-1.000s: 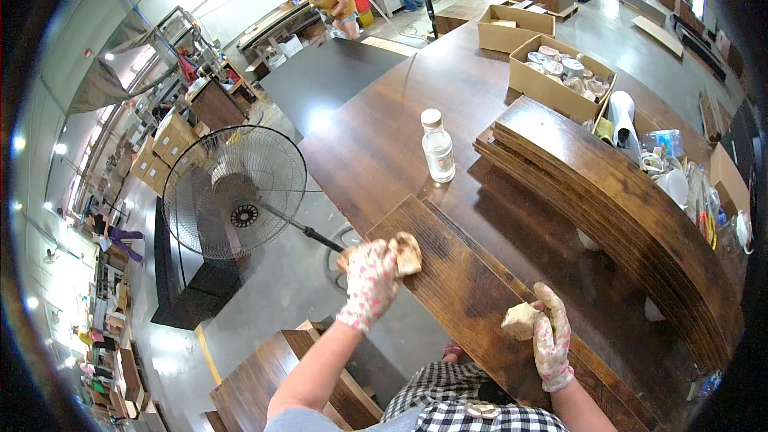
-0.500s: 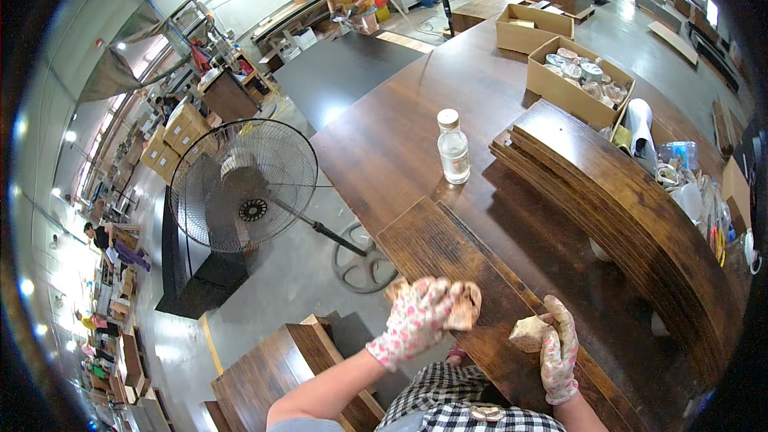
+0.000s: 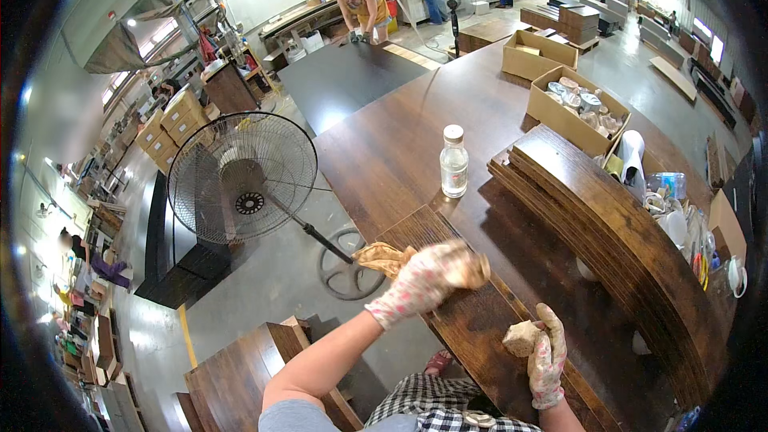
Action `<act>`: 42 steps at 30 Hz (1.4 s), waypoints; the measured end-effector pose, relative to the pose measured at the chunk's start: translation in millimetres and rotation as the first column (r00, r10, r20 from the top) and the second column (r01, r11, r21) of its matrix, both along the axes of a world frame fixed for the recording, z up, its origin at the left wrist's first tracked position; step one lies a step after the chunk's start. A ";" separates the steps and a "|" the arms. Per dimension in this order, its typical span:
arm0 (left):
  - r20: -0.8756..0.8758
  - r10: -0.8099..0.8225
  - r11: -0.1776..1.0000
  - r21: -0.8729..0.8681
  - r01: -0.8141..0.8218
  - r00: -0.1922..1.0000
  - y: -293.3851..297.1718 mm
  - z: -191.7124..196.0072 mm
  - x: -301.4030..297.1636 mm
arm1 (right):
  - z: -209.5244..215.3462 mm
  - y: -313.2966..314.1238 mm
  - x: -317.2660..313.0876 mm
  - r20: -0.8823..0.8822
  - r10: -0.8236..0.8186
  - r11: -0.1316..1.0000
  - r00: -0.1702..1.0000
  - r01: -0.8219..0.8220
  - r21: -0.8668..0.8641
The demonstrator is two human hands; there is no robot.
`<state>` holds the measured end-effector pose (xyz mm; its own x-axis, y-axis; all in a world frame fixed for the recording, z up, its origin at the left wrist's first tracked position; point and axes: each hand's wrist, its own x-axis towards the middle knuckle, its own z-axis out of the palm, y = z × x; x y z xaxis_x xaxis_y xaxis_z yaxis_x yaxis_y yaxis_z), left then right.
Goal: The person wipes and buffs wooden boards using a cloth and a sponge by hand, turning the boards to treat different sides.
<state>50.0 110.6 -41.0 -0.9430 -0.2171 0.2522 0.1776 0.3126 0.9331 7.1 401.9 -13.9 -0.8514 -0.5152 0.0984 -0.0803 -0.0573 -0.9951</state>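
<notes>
My left hand (image 3: 420,284), in a white glove with pink spots, is closed around a crumpled tan cloth (image 3: 382,258), slightly smeared by motion. It is over the far part of a long dark-brown wooden board (image 3: 472,332), pressing or hovering; I cannot tell which. A loose end of the cloth hangs past the board's left side. My right hand (image 3: 547,364), gloved alike, holds a small pale beige wad (image 3: 522,338) between thumb and fingers above the board's nearer part. Whether the wad is cloth or sponge does not show clearly.
A clear capped bottle (image 3: 454,164) stands on the brown table (image 3: 384,140). Curved wooden panels (image 3: 616,208) are stacked at right, behind them a carton of rolls (image 3: 576,116). A floor fan (image 3: 244,180) stands left. Another person (image 3: 364,12) bends over a black panel (image 3: 352,84).
My left hand has moved up along the board with the cloth, whose loose end now spreads out to the left. My right hand stays nearly in place with the wad. The view has shifted slightly.
</notes>
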 end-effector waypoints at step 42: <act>0.128 -0.682 0.043 -0.976 0.214 0.720 239.9 36.5 1.1 | -15.4 419.5 95.4 -0.201 -0.980 0.025 0.000 0.992 -0.122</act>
<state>51.1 350.5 -4.6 -0.5587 0.8182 0.1361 0.8110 0.5732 -0.1170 102.6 821.4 -29.2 -0.4990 0.8014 0.3297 -0.1807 0.2759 -0.9441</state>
